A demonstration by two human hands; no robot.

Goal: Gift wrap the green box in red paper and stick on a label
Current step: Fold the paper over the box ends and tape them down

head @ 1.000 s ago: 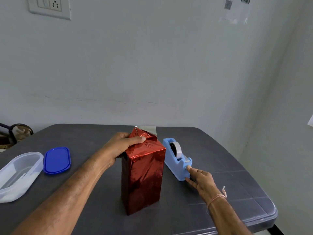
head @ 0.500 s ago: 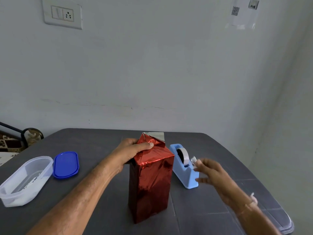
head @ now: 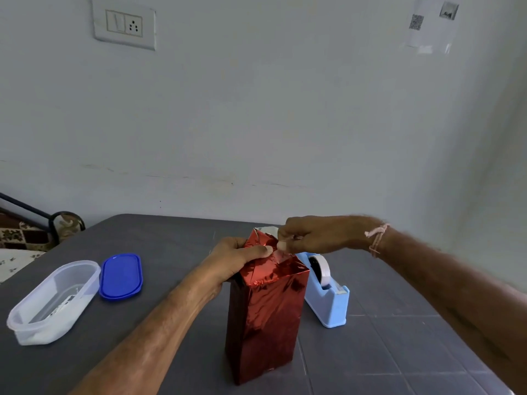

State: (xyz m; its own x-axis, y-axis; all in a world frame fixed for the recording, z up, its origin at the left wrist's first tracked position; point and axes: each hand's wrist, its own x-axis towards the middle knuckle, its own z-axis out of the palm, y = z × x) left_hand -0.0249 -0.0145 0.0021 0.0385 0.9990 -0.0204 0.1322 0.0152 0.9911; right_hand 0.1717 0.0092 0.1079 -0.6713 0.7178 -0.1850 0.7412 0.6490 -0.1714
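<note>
A tall box wrapped in shiny red paper stands upright in the middle of the dark table. None of the green box shows through the wrap. My left hand grips the folded paper at the box's top left, thumb pressed on the fold. My right hand is over the top of the box, its thumb and fingers pinching a small piece of clear tape against the paper folds. A silver underside flap sticks up behind the top.
A light blue tape dispenser with a white roll sits just right of the box. At the left lie a clear plastic container and its blue lid. A wall runs behind the table; the table's right edge is near.
My right hand left the dispenser with a piece of tape and moved up and left to the top of the box. My left hand kept its hold on the fold.
</note>
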